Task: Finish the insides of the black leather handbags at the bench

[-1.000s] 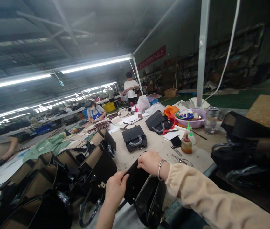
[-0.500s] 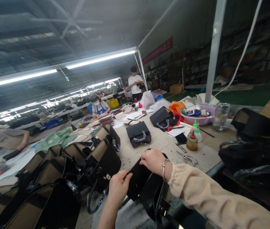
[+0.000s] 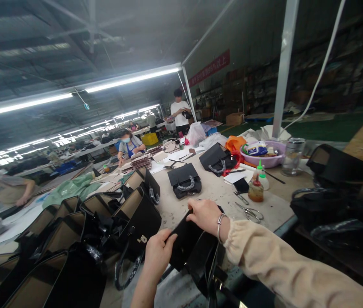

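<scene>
One bag (image 3: 186, 244), edge slanting away rightward: left hand (image 3: 158, 252) pinches nearer, right hand (image 3: 206, 217) grips farther along.

A factory workshop for handbags is indicated: open-topped black handbags with tan insides (image 3: 67, 231) are crowded along a long pale worktable (image 3: 218, 188), on which silver metal scissors (image 3: 244, 210), a squat bottle of amber liquid (image 3: 256, 193) and stacks of flat brown pieces (image 3: 140, 162) are also laid. The large hall is lit by long white tube lights (image 3: 133, 81) beneath a dark beamed ceiling (image 3: 30, 38), and further benches are occupied by workers, a person in a blue apron (image 3: 131, 147) among them.
</scene>
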Available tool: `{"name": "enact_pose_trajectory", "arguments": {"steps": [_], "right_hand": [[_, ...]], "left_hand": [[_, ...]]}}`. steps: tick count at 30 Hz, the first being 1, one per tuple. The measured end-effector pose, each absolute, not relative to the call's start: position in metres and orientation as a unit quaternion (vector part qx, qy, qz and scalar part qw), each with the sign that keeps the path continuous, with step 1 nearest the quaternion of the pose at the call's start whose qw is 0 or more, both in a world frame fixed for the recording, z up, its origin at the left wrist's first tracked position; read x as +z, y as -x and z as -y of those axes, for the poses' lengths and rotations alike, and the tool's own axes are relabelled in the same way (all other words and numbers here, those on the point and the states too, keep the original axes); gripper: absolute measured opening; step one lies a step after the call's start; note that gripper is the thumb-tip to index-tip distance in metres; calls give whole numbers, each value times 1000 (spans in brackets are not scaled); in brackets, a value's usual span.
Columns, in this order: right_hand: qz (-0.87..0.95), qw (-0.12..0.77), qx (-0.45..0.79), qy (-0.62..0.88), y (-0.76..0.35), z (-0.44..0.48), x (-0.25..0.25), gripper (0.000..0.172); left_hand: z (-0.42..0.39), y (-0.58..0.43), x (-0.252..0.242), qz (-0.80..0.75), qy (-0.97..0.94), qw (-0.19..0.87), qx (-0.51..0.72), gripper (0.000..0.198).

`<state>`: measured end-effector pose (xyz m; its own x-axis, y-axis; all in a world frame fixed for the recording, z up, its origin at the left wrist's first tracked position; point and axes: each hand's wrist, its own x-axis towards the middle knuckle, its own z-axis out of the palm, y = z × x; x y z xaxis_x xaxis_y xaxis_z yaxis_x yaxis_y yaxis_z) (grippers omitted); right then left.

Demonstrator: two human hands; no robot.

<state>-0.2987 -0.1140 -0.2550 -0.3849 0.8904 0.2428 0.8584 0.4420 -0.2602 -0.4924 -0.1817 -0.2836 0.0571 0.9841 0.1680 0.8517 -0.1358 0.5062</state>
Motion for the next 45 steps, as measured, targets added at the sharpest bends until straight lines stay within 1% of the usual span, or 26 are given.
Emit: {"name": "enact_pose_trajectory", "arguments": {"steps": [2,6,7,10,15,20,23,26,28,34,39,45], "right_hand": [[836,189,42,513,299,115,-255,35],[857,186,27,479,298,115,-255,19],[860,180,26,477,298,114,-255,17],[860,169,26,480,299,113,-255,18],[860,163,28,483,302,109,-254,16],[857,158,34,490,306,107,-254,16],[847,153,49,506,303,108,-254,20],[841,171,52,511,298,110,-253,31],[836,177,43,517,295,111,-252,33],[834,174,21,523,289,108,-250,26],[831,180,31,526,288,106,-252,27],[834,165,33,526,287,105,-253,22]], "left_hand": [[181,492,-283,-645,-712,136,242,28],[181,491,-283,-651,-711,126,232,28],[181,491,-283,-655,-710,123,226,28],[181,491,-280,-668,-711,107,191,28],[177,484,-266,-672,-733,64,86,23],[160,465,-253,-668,-743,17,34,29],[149,458,-253,-675,-738,-1,8,31],[144,458,-256,-677,-736,-4,9,32],[144,460,-257,-675,-738,1,19,32],[144,464,-259,-671,-739,20,50,30],[145,464,-259,-670,-740,32,51,31],[147,461,-258,-666,-744,36,54,30]]}}
